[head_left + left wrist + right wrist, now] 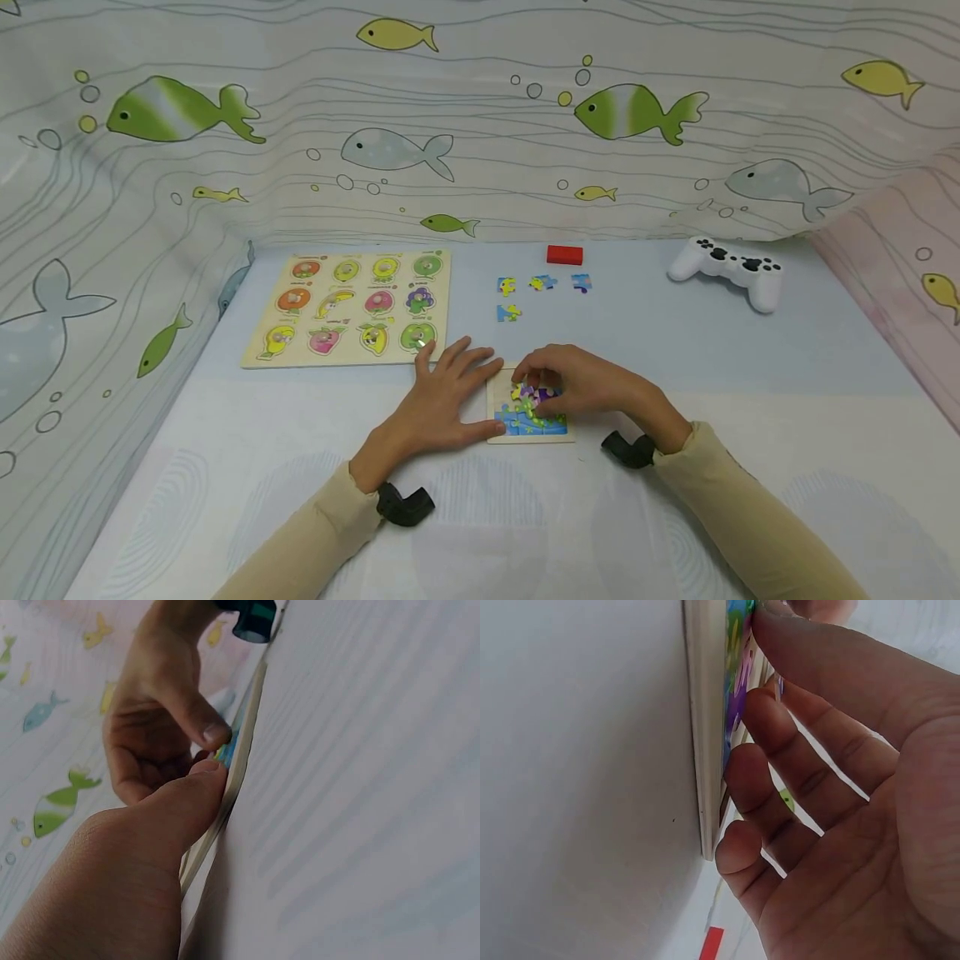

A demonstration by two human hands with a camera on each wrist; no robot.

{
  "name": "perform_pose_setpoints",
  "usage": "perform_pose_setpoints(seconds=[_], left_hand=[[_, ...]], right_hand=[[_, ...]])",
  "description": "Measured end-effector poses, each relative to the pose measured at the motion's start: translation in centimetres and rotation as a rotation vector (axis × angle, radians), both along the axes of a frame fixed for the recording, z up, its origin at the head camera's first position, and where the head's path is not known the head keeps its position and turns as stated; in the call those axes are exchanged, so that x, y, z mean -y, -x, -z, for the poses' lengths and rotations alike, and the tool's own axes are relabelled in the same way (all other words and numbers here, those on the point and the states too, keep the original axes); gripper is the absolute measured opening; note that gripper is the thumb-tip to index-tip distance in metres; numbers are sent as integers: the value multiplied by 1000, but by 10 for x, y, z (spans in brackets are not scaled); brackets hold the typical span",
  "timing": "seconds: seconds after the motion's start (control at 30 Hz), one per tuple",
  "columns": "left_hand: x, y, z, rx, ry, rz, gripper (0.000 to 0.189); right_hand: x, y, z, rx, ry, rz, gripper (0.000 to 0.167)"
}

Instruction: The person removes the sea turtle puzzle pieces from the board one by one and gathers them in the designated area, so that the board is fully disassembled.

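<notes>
A small wooden jigsaw tray [493, 406] lies flat in front of the person, its lower part filled with blue, green and purple pieces. The left hand [442, 404] rests at the tray's left side, fingers spread, thumb at its lower left edge. Over the tray's upper right part bends the right hand [581, 382]. Its thumb and fingers pinch a small jigsaw piece [779, 687], seen edge-on and largely hidden in the right wrist view. In the left wrist view, the left thumb [187, 799] presses the tray's rim [244, 761] close to the right thumb.
Beyond the tray lie several loose jigsaw pieces [543, 283] and a red block [565, 255]. A wooden fruit puzzle board [352, 323] is at the back left, near the left fingertips. A white game controller [726, 268] sits at the back right, before a fish-patterned curtain [517, 183].
</notes>
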State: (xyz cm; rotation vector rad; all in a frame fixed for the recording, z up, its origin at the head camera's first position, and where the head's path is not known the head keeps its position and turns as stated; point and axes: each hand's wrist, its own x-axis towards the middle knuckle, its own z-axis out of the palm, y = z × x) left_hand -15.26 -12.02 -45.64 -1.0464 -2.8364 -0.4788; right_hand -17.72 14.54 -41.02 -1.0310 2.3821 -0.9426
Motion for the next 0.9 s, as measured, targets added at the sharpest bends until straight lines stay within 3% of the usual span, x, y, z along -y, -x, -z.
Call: perform_pose_setpoints(seconds=[0.9], left_hand=[[-1, -1, 0, 31, -16, -7, 84]], right_hand=[[-4, 0, -2, 9, 29, 14, 38]])
